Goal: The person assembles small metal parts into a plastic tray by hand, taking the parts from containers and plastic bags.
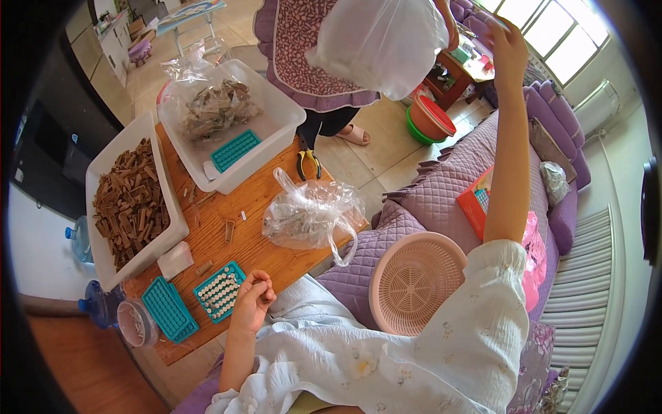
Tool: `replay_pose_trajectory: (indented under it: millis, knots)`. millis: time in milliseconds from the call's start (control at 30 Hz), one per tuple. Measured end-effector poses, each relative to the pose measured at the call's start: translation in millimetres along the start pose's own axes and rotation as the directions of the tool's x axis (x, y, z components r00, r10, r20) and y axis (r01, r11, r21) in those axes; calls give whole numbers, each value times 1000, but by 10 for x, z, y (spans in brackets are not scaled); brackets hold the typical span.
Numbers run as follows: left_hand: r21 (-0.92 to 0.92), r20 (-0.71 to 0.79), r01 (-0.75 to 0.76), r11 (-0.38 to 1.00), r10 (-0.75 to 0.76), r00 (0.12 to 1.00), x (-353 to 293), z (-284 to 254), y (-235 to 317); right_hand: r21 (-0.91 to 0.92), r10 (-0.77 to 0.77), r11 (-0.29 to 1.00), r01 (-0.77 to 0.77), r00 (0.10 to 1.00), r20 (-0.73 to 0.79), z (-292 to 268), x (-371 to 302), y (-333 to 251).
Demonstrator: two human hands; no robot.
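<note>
My left hand (254,297) is held close to my lap at the table's near edge, fingers curled together; what they hold, if anything, is hidden. Beside it lies a teal tray (219,291) with rows of small white cylindrical pieces. Another teal tray (169,310) rests to its left. High at the upper right, my right hand (509,50) is raised on an outstretched arm, its fingers bent together near the thumb; I cannot make out anything in them. Across the table, a person in a patterned apron (296,52) has a hand (448,24) at a large whitish plastic bag (386,45).
On the wooden table (252,207) are a white bin of brown strips (131,207), a white bin (279,131) with a bagged bundle and teal tray, pliers (308,164) and a clear bag (310,215). A pink basket (417,283) sits on the purple sofa (448,165) at right.
</note>
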State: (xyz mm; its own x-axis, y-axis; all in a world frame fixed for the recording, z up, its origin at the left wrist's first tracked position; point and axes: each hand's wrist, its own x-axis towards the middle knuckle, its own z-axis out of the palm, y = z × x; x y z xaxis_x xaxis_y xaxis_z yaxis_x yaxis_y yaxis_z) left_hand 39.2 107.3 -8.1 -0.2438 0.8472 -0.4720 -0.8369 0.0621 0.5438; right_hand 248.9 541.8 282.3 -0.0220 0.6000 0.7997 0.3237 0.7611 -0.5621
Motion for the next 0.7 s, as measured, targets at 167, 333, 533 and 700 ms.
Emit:
replay_pose_trajectory:
  millis: [167,333,533,700]
  knots:
    - [343,45,-82,936,71,996,214,119,61,-633,9,775,-4,1000,5,-14,-822,1469]
    - [918,220,-331,218,415,883,677,208,131,-871,913,263,-414,-186,363,147,-1511,1945]
    - [947,313,-311,-83,464,829,1064,506,49,-898,930,215,-384,-200,309,97,-1417,2048]
    - [905,407,-266,-332,492,770,1405,788,-118,-789,841,496,362,28,541,261,-1436,2083]
